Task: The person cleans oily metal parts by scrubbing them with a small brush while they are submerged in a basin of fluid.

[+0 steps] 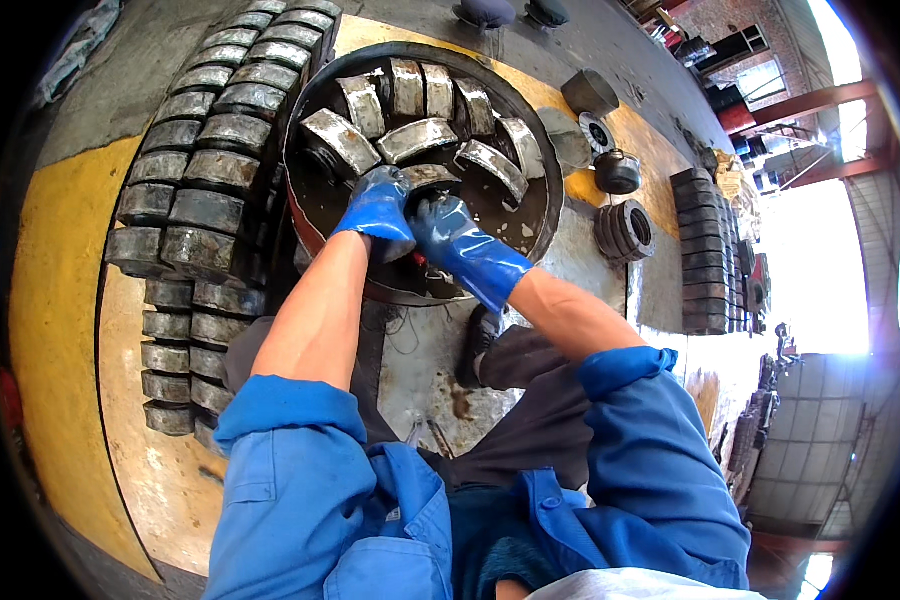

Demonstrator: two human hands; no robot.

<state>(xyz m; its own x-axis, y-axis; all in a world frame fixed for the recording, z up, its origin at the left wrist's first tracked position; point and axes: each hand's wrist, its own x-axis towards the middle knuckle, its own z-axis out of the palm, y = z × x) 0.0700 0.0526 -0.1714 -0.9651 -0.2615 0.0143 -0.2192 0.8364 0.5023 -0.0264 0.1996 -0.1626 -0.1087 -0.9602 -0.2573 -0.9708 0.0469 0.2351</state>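
Both my hands are in blue rubber gloves over a wide round tub (550,215). My left hand (378,205) is closed on the left end of a dark, wet, curved metal block (432,178) near the tub's front side. My right hand (452,240) grips the same block from its near side, with the fingers partly hidden. Several more curved metal blocks lie in the tub, among them one at the centre (417,140), one at the left (340,142) and one tilted at the right (494,172). Dark liquid shows between them.
Tall rows of curved metal blocks (205,215) stand close on the left. To the right are a ribbed metal ring (625,232), a dark pot (618,172) and a bucket (590,93). Another stack of blocks (705,255) stands farther right. My shoe (478,345) is below the tub.
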